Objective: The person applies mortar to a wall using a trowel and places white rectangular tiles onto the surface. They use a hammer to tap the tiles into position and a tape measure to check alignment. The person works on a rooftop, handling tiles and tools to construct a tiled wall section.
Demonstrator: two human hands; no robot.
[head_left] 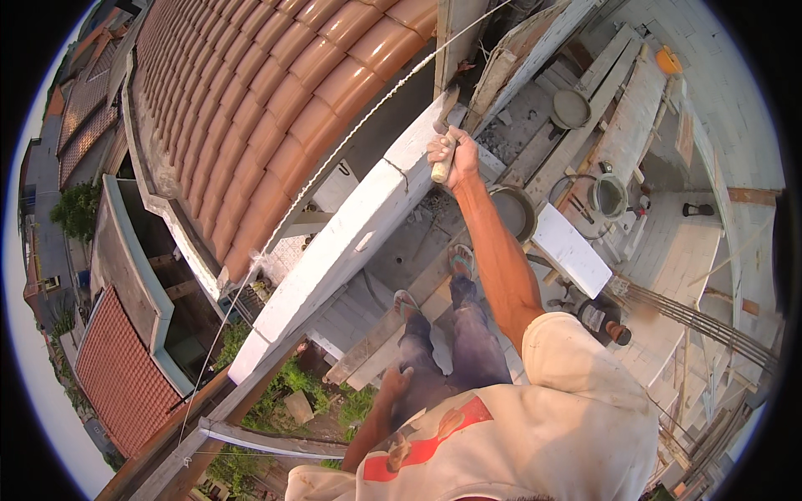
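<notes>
My right hand [455, 159] grips the wooden handle of a trowel [444, 121], closed around it, with the metal blade raised at the far end of a white block wall [334, 275]. The wall runs diagonally below a taut white string [339, 149]. My left hand [393, 386] hangs by my left thigh, fingers loose and nothing visible in them. My sandalled feet [461, 260] stand among planks [368, 338] beside the wall. A round pan [511, 213] lies below my right forearm, partly hidden by it, next to a white board [570, 250].
An orange tiled roof [284, 83] borders the wall on the left, with a drop to greenery [305, 384] below. On the right are scaffold planks [614, 134], a grey pan [571, 108], a bucket [608, 196], an orange container [667, 60] and long rods [693, 317].
</notes>
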